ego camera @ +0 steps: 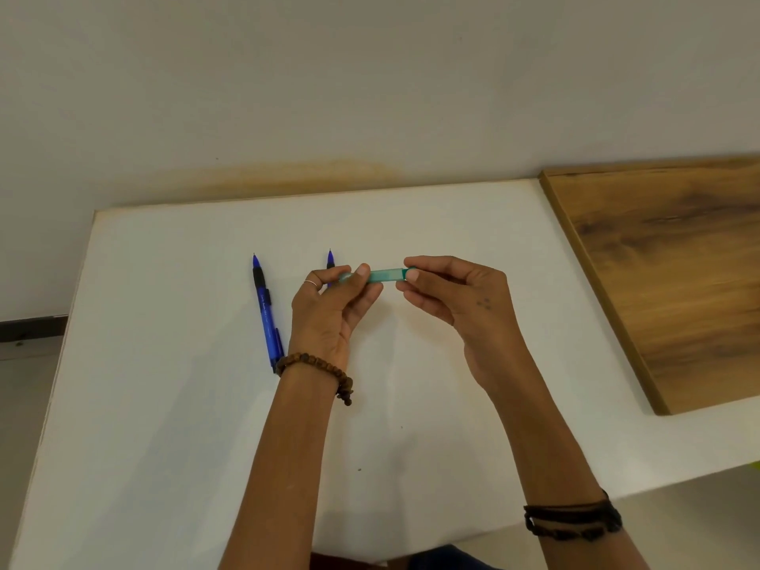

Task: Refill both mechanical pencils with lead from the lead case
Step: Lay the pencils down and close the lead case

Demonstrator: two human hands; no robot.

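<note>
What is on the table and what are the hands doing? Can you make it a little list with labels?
left hand: pinching one end of the lead case
right hand: pinching the other end
lead case: green, see-through, held level above the table; open or closed, cannot tell
left pencil: blue, lying on the table, tip pointing away
second pencil: blue, mostly hidden behind the left hand
table: white
wooden board: at the right

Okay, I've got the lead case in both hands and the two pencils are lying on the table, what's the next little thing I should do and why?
Probably open the lead case: the left hand and right hand each pinch one end, and it looks closed. Both blue pencils, the left one and the one partly hidden behind the left hand, lie untouched on the white table, so lead must come out first.
</note>
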